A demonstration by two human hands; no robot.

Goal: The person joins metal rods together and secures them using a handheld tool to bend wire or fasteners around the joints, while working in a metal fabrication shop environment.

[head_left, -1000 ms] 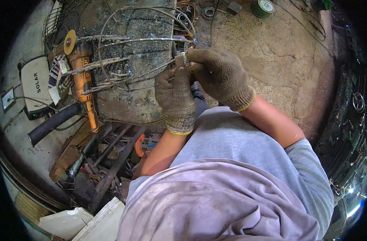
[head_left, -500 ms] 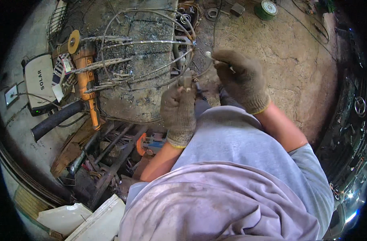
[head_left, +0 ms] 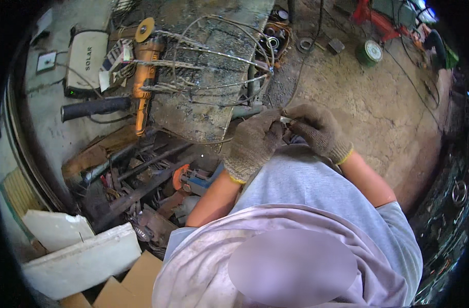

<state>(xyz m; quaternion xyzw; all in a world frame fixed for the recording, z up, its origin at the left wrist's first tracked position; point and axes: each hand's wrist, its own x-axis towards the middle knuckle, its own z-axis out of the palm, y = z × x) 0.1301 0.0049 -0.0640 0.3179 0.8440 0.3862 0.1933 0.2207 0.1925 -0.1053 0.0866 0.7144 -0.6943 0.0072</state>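
Observation:
My left hand (head_left: 253, 142) and my right hand (head_left: 321, 132), both in brown knit gloves with yellow cuffs, meet in front of my body. A small white piece (head_left: 286, 120) shows between them, pinched at the fingertips of my right hand. The fingers of my left hand are curled closed beside it; what they hold, if anything, is hidden. Just beyond my hands, a bent wire frame (head_left: 229, 50) of rods and hoops lies on the worn tabletop (head_left: 214, 120). To its left rests an orange angle grinder (head_left: 146, 72) with a yellowish disc and a black side handle.
A white box-shaped unit (head_left: 88, 60) stands at the far left. Below the table are metal bars (head_left: 147, 179) and an orange-and-blue tool (head_left: 188, 179). White boards (head_left: 85, 259) lean at the lower left. A green spool (head_left: 369, 53) and cables lie on the floor.
My hands were apart, the right one raised with the small white piece; now they are together and closer to my body. The view has shifted, so the table appears farther off.

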